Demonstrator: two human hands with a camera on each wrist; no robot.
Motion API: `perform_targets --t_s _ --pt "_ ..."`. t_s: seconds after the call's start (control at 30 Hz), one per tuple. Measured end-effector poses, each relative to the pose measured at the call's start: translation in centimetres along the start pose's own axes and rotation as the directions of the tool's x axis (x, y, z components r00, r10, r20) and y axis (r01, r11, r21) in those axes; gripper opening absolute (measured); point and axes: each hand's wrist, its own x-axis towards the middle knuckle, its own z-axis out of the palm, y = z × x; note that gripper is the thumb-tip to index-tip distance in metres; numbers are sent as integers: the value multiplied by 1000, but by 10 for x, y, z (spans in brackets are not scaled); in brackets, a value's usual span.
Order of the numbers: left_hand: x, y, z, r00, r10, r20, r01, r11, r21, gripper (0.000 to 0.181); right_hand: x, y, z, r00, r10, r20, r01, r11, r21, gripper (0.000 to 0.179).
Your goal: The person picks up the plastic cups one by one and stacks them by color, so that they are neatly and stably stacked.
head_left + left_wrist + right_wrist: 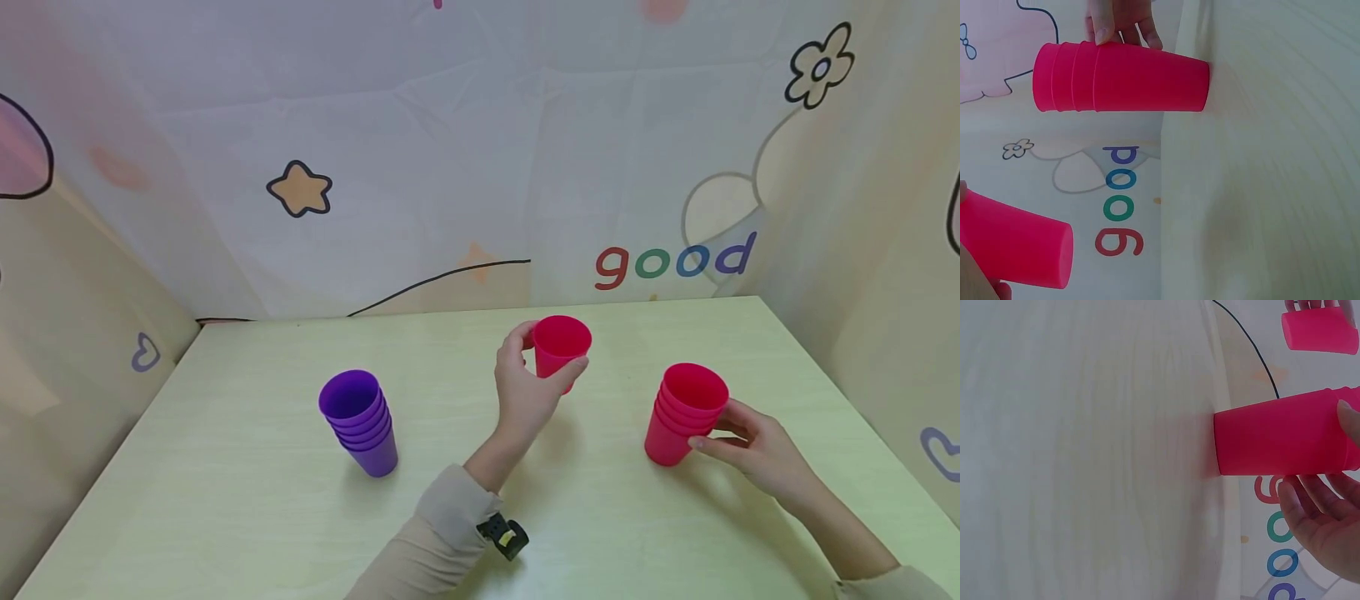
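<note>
My left hand (528,392) holds a single red plastic cup (555,358) upright, thumb on the near side and fingers on the far side. Its base hangs above the table in the right wrist view. To the right, a stack of nested red cups (675,425) stands upright with its mouth up. My right hand (768,454) grips this stack from its right side, thumb near the lower rims. In the right wrist view the thumb and fingers lie on opposite sides of the stacked cups (1279,434). A gap separates the single cup from the stack.
A stack of nested purple cups (371,442) stands on the left part of the pale table (247,500). A printed cloth backdrop (450,167) rises behind the table and along both sides. A black strapped device (504,536) sits at the left sleeve.
</note>
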Motion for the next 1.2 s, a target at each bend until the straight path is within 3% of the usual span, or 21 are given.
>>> perform_targets --t_s 0.3,0.9,1.2 --pt "-4 12 8 997 -27 69 26 1000 2 62 2 1 -2 1000 -3 18 3 1000 -7 52" --pt "-5 30 23 972 108 209 -98 994 -58 58 7 2 -7 993 -13 116 10 1000 24 56" --pt "-4 46 32 942 191 277 -176 981 -78 58 8 0 -5 990 -21 140 15 999 43 56"
